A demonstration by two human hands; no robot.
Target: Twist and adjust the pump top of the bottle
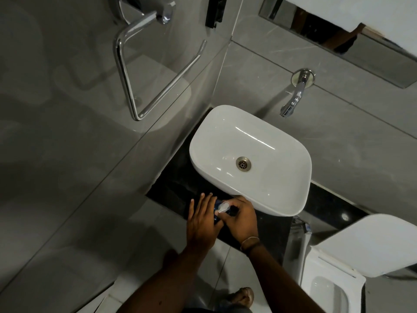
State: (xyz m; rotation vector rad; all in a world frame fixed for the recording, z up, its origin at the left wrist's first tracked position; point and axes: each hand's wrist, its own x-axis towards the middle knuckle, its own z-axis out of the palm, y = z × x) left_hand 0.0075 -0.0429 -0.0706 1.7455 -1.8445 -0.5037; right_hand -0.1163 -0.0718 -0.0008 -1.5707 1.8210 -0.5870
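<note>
Small blue bottle with white pump top [222, 207] on black stone counter [180, 184], 7 o'clock of white oval basin [225, 177]. Right hand [240, 219] grips it, fingers curled; left hand [202, 222] flat, fingers straight, touching bottle's side.

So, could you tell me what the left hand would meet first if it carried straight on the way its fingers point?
Probably the black counter just ahead of the left hand, then the grey wall behind it; the white basin lies off to its right. Depth is hard to judge here.
</note>
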